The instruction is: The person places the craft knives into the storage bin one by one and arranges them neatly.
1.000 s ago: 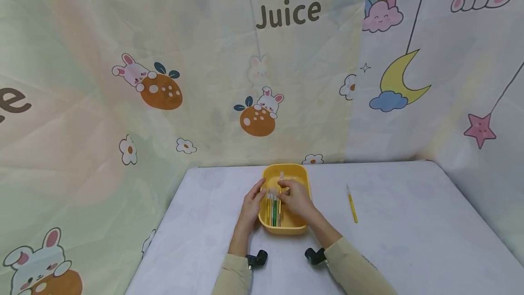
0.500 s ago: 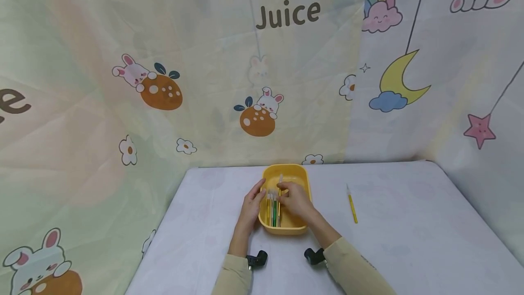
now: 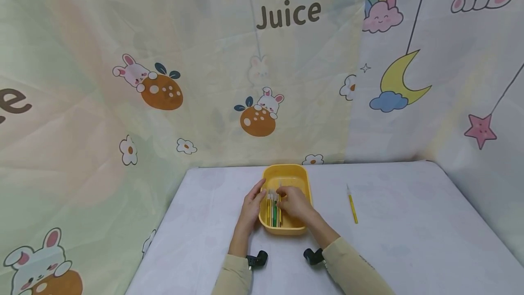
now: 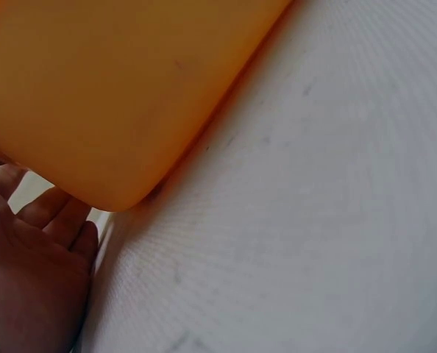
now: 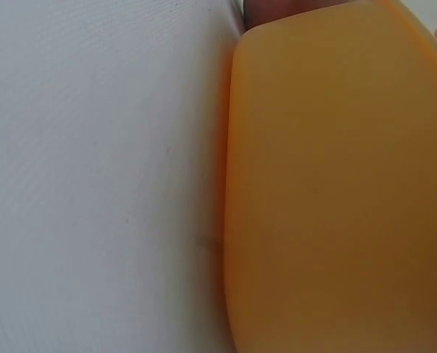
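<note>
A yellow tray (image 3: 303,204) stands on the white table in the head view, holding several slim pen-like sticks (image 3: 273,215) side by side at its left. My left hand (image 3: 248,211) grips the tray's left wall, thumb at the rim and fingers outside; its palm (image 4: 34,287) shows below the tray wall (image 4: 123,95) in the left wrist view. My right hand (image 3: 295,200) reaches into the tray and pinches a thin yellow stick (image 3: 280,216) with a pale tip, upright along the row. In the right wrist view, the outer tray wall (image 5: 336,184) hides most of that hand.
Another slim yellow stick (image 3: 353,207) with a pale tip lies on the table (image 3: 409,231) to the right of the tray. A printed cloth (image 3: 213,81) hangs behind and around the table, its rear edge just beyond the tray.
My right hand has moved slightly nearer to me, and the pinched stick's pale tip has come down with it, closer to the row. My left hand and the tray stay in place.
</note>
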Demonstrator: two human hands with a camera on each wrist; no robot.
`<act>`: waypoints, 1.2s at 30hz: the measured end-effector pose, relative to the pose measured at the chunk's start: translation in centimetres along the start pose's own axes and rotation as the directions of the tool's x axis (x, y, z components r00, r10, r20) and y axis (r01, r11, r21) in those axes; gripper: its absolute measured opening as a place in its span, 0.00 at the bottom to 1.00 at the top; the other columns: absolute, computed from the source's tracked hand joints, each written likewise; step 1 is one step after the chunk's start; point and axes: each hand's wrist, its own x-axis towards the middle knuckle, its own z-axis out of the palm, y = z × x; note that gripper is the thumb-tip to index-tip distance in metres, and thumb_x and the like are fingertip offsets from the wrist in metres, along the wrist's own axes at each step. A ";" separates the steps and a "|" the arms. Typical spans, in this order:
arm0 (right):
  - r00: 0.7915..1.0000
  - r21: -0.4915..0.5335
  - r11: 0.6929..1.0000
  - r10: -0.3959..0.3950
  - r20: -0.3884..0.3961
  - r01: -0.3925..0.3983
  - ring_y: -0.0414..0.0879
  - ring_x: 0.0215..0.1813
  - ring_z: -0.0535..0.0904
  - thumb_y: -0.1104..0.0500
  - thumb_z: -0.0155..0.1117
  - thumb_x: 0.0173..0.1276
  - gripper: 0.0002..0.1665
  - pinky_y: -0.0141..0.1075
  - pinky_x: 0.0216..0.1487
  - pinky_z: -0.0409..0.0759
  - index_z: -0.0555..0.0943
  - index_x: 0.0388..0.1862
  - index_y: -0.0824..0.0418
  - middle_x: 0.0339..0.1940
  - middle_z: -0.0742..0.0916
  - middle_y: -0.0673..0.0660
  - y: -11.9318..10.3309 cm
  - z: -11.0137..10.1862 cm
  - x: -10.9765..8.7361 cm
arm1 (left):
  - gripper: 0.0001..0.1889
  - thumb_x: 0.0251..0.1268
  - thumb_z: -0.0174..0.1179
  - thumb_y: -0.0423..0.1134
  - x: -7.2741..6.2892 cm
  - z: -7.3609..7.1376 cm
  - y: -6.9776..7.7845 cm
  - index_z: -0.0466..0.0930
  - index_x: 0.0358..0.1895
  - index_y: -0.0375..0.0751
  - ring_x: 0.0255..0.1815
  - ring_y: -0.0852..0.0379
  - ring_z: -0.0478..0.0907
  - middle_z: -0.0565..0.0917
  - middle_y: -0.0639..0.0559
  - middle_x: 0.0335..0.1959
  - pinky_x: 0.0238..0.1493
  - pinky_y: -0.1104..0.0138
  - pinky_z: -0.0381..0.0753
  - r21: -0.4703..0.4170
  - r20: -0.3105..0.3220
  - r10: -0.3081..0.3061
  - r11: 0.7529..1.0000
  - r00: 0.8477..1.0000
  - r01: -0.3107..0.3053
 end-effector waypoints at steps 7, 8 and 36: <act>0.999 -0.052 0.998 -0.039 -0.013 0.038 0.49 0.49 0.83 0.66 0.76 0.63 0.21 0.51 0.59 0.85 0.86 0.56 0.65 0.48 0.89 0.57 0.1 0.1 0.0 | 0.23 0.83 0.52 0.46 0.1 0.0 -0.1 0.72 0.75 0.60 0.86 0.50 0.54 0.66 0.55 0.81 0.86 0.49 0.51 0.006 -0.001 0.003 1.000 1.000 -0.003; 0.999 -0.057 0.997 -0.043 -0.014 0.042 0.49 0.48 0.82 0.66 0.76 0.63 0.21 0.50 0.58 0.85 0.86 0.56 0.65 0.47 0.89 0.57 0.2 0.1 0.0 | 0.23 0.82 0.53 0.46 0.1 0.0 -0.1 0.72 0.75 0.60 0.86 0.50 0.54 0.66 0.55 0.81 0.86 0.49 0.51 0.004 -0.002 0.005 1.000 1.000 -0.005; 0.999 -0.127 0.992 -0.010 0.031 0.013 0.47 0.41 0.77 0.64 0.81 0.59 0.21 0.42 0.46 0.81 0.88 0.52 0.64 0.38 0.86 0.53 0.3 0.4 0.2 | 0.23 0.82 0.53 0.46 0.3 -0.1 -0.1 0.72 0.75 0.61 0.86 0.51 0.54 0.66 0.57 0.81 0.86 0.49 0.51 0.005 -0.005 -0.014 1.000 1.000 0.014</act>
